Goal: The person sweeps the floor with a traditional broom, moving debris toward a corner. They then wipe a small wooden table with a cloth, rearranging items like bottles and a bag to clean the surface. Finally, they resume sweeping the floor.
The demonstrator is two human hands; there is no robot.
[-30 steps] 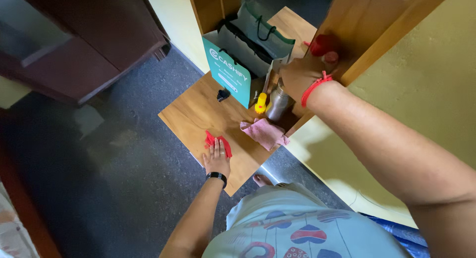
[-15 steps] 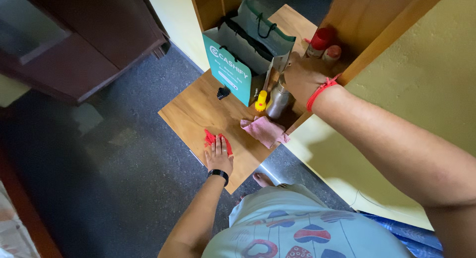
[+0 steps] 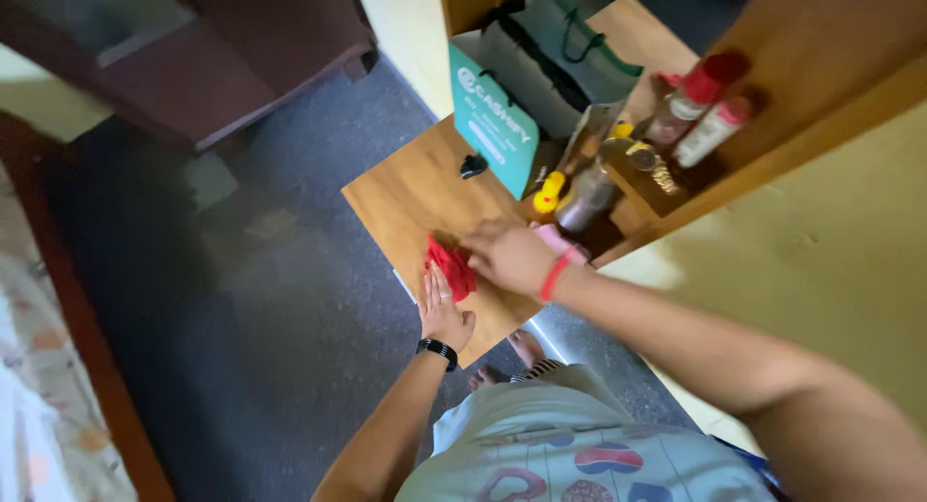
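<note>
My left hand (image 3: 445, 311) lies flat, fingers wide, on red cloth (image 3: 451, 266) at frame centre; right hand (image 3: 510, 256) just beside it, grip can't tell, over wooden shelf (image 3: 410, 193).

Left hand (image 3: 442, 309): bare, thin black band (image 3: 437, 348) on wrist. Right hand (image 3: 510, 258): bare, thin red thread bracelet (image 3: 552, 276) on wrist. Both forearms unsleeved. Pale blue top (image 3: 579, 444) with red-and-blue heart print. Bare foot (image 3: 527, 347) below.
</note>
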